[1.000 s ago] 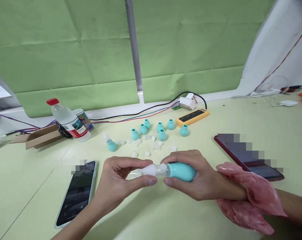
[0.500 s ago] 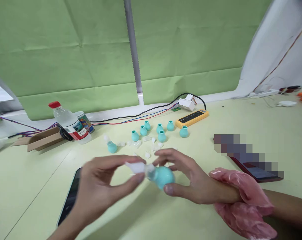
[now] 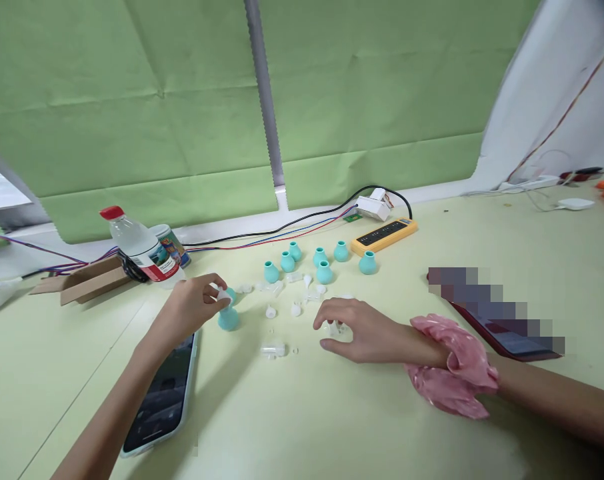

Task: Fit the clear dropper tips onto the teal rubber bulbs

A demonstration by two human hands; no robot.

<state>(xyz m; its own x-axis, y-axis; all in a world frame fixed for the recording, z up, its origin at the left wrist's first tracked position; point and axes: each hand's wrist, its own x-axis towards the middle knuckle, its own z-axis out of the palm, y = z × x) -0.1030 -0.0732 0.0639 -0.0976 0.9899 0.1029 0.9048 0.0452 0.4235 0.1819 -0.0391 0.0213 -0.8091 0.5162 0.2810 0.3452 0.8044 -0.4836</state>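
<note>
Standing upright, teal bulb point(image 3: 228, 319) points its white nozzle up in left hand point(image 3: 192, 308).

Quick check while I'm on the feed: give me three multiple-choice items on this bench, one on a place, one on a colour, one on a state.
1. Where does the yellow power strip lie?
A. behind the teal bulbs
B. on the cardboard
C. under the right hand

2. What colour is the water bottle's cap?
A. blue
B. red
C. white

3. What is the left hand doing?
A. lying flat on the phone
B. pinching the white tip of a teal bulb that stands on the table
C. gripping the bottle

Answers:
1 A: it lies past the row of bulbs, near the green wall.
2 B: the cap is red.
3 B: its fingertips close on the white tip, bulb upright on the table.
</note>
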